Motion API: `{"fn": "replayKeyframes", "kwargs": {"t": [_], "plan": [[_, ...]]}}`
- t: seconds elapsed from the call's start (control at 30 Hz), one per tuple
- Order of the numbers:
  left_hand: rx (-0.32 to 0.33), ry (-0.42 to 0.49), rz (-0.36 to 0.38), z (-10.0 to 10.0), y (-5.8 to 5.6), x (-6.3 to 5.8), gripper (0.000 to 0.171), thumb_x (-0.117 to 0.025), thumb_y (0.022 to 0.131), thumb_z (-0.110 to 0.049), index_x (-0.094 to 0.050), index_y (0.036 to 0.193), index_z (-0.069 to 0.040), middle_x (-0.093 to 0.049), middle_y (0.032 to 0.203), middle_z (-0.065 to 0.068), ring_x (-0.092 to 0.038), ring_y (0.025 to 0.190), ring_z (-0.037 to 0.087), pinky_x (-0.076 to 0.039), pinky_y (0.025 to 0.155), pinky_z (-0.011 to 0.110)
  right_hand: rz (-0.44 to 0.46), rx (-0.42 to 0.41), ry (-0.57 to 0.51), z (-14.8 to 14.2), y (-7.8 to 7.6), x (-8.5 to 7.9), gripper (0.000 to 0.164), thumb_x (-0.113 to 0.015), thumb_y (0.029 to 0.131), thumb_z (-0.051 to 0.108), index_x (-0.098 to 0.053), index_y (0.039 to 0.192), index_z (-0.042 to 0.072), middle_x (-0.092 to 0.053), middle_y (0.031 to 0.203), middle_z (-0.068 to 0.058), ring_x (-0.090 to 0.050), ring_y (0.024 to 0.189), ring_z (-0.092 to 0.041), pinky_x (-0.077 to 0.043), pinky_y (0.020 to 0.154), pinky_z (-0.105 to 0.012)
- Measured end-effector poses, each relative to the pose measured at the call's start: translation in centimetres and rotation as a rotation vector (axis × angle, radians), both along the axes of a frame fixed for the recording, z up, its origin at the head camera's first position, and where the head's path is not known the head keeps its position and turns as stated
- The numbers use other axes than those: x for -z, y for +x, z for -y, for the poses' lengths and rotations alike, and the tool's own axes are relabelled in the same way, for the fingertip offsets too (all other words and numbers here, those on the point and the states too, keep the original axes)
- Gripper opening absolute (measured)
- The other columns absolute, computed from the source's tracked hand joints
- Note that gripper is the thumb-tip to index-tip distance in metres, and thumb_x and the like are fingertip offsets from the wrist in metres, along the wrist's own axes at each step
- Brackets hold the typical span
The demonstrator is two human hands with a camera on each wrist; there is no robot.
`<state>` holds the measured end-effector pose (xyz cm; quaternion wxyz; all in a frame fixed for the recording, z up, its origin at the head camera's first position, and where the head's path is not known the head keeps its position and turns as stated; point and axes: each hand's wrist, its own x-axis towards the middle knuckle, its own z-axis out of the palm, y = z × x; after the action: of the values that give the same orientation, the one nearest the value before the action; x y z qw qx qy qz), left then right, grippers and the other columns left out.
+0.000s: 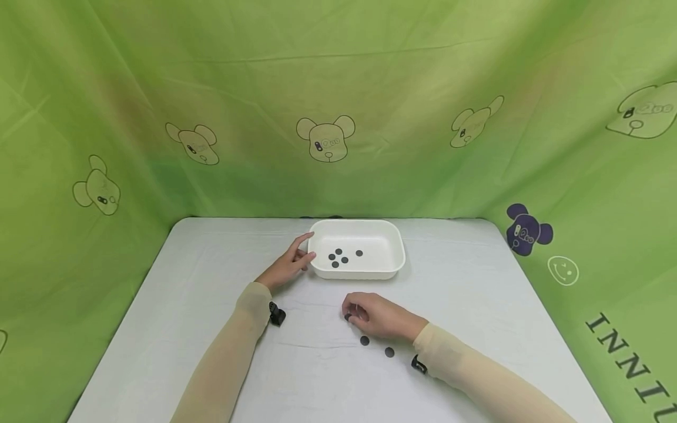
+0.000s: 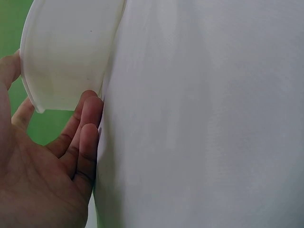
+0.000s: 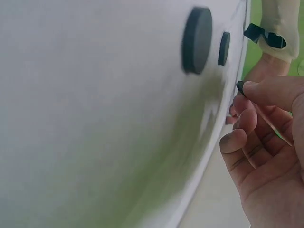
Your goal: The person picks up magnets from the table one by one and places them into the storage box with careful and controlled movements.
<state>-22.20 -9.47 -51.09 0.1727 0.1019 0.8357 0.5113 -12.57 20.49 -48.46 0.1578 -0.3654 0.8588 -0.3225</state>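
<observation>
My left hand (image 1: 285, 267) is at the left end of a white rectangular tray (image 1: 394, 235). Its thumb and forefinger stretch out to touch the rim, and the other fingers bend loosely beside the outer wall (image 2: 66, 61). Several small black discs (image 1: 359, 253) lie inside on the tray's left half. Over the table in front of the tray, my right hand (image 1: 383, 314) pinches one black disc (image 3: 240, 87) between thumb and forefinger. Two more discs, a nearer one (image 1: 389, 352) and another (image 1: 364, 341), lie on the table below that hand.
A white cloth (image 1: 174, 311) covers the table. Green curtains (image 1: 254, 100) with bear-head prints hang behind and at both sides. The tray stands by the table's back edge. Both forearms wear pale sleeves, with a black wrist mount (image 1: 277, 314) on the left one.
</observation>
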Motion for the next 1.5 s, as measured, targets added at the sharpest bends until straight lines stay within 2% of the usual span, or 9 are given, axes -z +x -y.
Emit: {"fn": "replayKeyframes", "kwargs": {"t": [0.23,0.43,0.73,0.97,1.23,1.5], "plan": [[-0.002,-0.005,0.0,0.0,0.1,-0.2,0.067,-0.057,0.109,-0.056,-0.023,0.167,-0.051,-0.069,0.121,0.009,-0.067,0.101,0.021,-0.046,0.106,0.055,-0.069,0.016,-0.101,-0.4,-0.7,-0.1,0.019,-0.072,0.1,0.004,-0.068,0.108,0.02,-0.056,0.082,0.014,-0.054,0.077,-0.003,-0.051,0.074,-0.025],[-0.004,-0.008,0.004,0.0,0.1,-0.1,0.067,-0.057,0.109,-0.054,-0.023,0.167,-0.05,-0.069,0.121,0.01,-0.067,0.101,0.022,-0.046,0.107,0.055,-0.061,0.034,-0.147,-0.5,-1.0,-0.5,0.018,-0.073,0.1,0.004,-0.069,0.109,0.018,-0.059,0.086,0.014,-0.055,0.079,-0.003,-0.051,0.073,-0.024],[0.007,0.003,-0.007,0.0,0.2,-0.1,0.068,-0.058,0.11,-0.052,-0.023,0.168,-0.048,-0.069,0.121,0.01,-0.067,0.101,0.022,-0.046,0.106,0.054,-0.11,0.103,-0.231,-0.7,-2.1,-2.1,0.017,-0.074,0.099,0.002,-0.071,0.11,0.015,-0.067,0.097,0.01,-0.059,0.084,-0.007,-0.054,0.074,-0.026],[0.003,0.002,0.002,-0.1,0.3,-0.2,0.067,-0.057,0.11,-0.053,-0.023,0.168,-0.049,-0.068,0.122,0.01,-0.067,0.102,0.022,-0.046,0.106,0.053,-0.102,0.188,-0.266,-1.2,-3.2,-3.0,0.018,-0.075,0.097,-0.001,-0.071,0.109,0.012,-0.069,0.097,0.005,-0.06,0.08,-0.009,-0.053,0.07,-0.024],[-0.005,0.002,0.004,-0.1,0.2,-0.1,0.066,-0.057,0.11,-0.052,-0.024,0.167,-0.049,-0.069,0.121,0.01,-0.067,0.101,0.022,-0.046,0.106,0.053,-0.095,0.267,-0.307,-1.7,-4.4,-3.2,0.018,-0.077,0.096,-0.002,-0.073,0.109,0.01,-0.069,0.093,0.002,-0.06,0.078,-0.011,-0.052,0.07,-0.024],[-0.01,-0.015,0.001,-0.2,0.1,-0.1,0.066,-0.056,0.11,-0.054,-0.023,0.167,-0.05,-0.069,0.122,0.011,-0.067,0.101,0.022,-0.047,0.105,0.054,-0.079,0.326,-0.314,-2.0,-6.0,-3.3,0.017,-0.076,0.097,-0.002,-0.072,0.111,0.008,-0.073,0.102,-0.007,-0.062,0.079,-0.013,-0.053,0.071,-0.024]]}}
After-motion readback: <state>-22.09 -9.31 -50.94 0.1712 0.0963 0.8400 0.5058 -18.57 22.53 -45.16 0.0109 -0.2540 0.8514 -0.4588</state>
